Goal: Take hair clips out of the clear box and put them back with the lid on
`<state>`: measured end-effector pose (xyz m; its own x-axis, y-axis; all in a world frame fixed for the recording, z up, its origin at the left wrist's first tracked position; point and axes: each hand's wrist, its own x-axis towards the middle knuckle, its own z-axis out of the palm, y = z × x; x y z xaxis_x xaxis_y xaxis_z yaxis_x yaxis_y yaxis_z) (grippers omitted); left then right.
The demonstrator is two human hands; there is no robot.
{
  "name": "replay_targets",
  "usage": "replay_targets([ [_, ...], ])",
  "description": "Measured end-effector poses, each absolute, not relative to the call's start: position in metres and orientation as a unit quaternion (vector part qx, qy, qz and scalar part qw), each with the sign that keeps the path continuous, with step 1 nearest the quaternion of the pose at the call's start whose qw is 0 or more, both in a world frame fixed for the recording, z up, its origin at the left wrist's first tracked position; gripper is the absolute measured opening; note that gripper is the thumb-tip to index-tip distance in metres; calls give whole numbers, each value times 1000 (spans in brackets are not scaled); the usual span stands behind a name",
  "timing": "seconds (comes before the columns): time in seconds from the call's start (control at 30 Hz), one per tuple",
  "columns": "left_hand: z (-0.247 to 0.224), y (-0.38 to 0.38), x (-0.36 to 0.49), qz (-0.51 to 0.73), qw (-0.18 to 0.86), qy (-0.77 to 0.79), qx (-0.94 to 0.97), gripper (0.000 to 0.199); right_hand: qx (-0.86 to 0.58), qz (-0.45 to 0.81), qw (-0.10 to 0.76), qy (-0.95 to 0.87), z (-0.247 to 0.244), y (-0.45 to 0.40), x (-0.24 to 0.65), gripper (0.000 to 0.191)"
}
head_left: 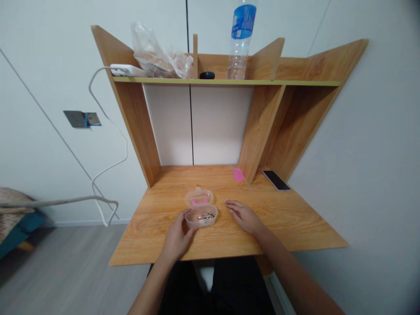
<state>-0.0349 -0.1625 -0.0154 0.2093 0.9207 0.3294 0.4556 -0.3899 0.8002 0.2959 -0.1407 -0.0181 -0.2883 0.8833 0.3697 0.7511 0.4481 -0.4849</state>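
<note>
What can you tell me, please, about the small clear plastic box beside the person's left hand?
The small clear plastic box is rounded and shallow. Its attached lid lies open behind it, showing a pink strip. Small metal pieces lie inside, too small to identify. It sits on the wooden desk, and the left hand touches its near left side.

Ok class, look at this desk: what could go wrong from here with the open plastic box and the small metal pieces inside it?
The left hand touches the open clear plastic box, so a knock could tip out the small metal pieces onto the wooden desk. They might slide off its near edge. The right hand, resting close by, could also bump the box.
</note>
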Motion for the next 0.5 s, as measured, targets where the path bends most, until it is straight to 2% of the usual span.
replay_targets([
  [0.13, -16, -163, -36, 412, 280, 469, 729, 54, -537, 65, 416, -731, -20, -142, 304, 43],
  [0.2, -15, -163, -36, 410, 281, 471, 728, 54, -574, 27, 442, -689, -24, -136, 309, 40],
  [0.33, -14, -164, -36, 402, 297, 462, 732, 55, -641, -4, 384, -665, -32, -128, 313, 30],
  [0.5, -12, -165, -36, 396, 296, 446, 746, 56, -640, -35, 309, -702, -37, -127, 312, 35],
])
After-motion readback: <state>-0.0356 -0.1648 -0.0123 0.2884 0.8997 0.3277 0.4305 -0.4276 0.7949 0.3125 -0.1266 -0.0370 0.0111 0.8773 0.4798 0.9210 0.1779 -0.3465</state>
